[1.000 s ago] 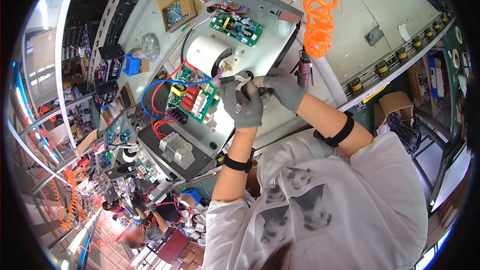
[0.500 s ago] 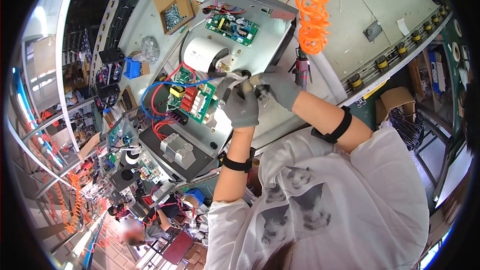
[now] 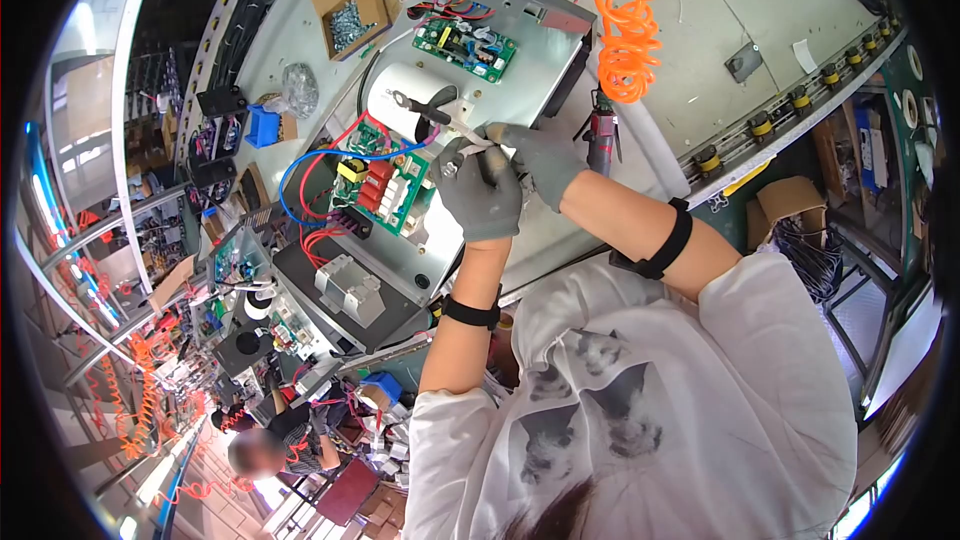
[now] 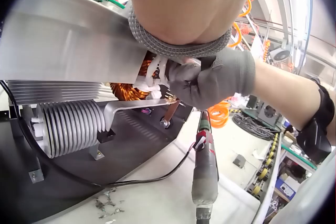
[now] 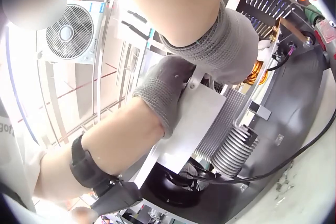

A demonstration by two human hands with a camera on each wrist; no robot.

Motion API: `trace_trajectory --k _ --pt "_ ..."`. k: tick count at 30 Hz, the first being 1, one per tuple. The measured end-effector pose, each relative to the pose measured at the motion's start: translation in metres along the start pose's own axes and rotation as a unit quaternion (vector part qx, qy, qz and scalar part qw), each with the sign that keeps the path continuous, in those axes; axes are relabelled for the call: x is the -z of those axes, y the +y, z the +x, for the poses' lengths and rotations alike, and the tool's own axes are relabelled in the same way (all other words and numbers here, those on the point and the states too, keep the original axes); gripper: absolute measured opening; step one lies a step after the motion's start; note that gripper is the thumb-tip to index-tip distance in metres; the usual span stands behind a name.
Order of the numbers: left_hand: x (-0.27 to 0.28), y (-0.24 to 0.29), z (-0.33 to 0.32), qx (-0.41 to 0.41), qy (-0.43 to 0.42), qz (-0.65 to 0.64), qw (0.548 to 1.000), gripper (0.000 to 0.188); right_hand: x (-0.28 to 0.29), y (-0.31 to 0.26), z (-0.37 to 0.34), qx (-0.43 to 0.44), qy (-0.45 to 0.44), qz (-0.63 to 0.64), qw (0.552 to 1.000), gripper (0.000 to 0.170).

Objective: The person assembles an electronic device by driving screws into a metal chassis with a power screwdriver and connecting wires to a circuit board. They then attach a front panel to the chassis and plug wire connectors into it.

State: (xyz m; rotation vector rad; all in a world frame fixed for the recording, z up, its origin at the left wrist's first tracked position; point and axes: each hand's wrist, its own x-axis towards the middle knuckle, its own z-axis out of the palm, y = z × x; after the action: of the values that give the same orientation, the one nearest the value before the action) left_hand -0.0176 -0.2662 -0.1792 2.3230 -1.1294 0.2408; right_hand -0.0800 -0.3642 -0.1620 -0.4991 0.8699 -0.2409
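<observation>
Both hands wear grey gloves and meet at the near edge of an open metal unit [image 3: 545,100]. My left hand [image 3: 478,195] has its fingers curled round a white-sleeved cable [image 3: 466,130]. Close to its right, my right hand [image 3: 545,165] pinches the same sleeve. Past the fingers, the cable's black end with a ring lug [image 3: 425,106] stands out over a white cylinder [image 3: 395,100]. In the left wrist view, the right hand [image 4: 212,79] is beside white sleeving [image 4: 156,71] and a copper coil [image 4: 126,91]. The left fingertips are partly hidden.
A green circuit board [image 3: 400,202] with red and blue wires lies left of the hands. A power screwdriver [image 3: 601,135] hangs to the right under an orange coiled hose [image 3: 627,50]. A screw box [image 3: 350,25] and a second unit [image 3: 350,290] stand farther left.
The black cable end with its lug has come up into view above the cylinder. Both hands have shifted slightly up and left, the right one more.
</observation>
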Motion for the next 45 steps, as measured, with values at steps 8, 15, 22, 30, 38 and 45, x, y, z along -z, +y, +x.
trace_trajectory --k 8,15,22,30,38,45 --pt "-0.005 -0.003 -0.002 0.003 0.023 -0.046 0.999 0.014 0.030 0.028 0.041 -0.064 -0.074 0.069 0.993 0.029" --pt "-0.008 -0.008 -0.003 -0.034 0.048 -0.010 0.998 0.015 0.007 0.027 0.038 -0.087 -0.008 0.053 0.995 0.025" --pt "-0.001 0.006 0.001 0.021 0.060 0.002 0.998 0.017 0.014 0.041 0.048 -0.054 0.015 0.047 0.997 0.029" --pt "0.001 0.003 0.002 -0.038 0.083 -0.024 0.996 0.012 0.025 0.030 0.045 0.023 -0.015 -0.105 0.994 0.027" --pt "0.050 0.013 -0.043 -0.024 0.046 -0.008 0.999 0.028 0.053 0.023 0.021 -0.018 -0.122 -0.229 0.966 0.026" --pt "0.077 -0.001 -0.122 0.056 0.001 -0.044 0.997 0.030 0.089 0.096 0.060 0.350 -0.117 -0.849 0.379 0.030"
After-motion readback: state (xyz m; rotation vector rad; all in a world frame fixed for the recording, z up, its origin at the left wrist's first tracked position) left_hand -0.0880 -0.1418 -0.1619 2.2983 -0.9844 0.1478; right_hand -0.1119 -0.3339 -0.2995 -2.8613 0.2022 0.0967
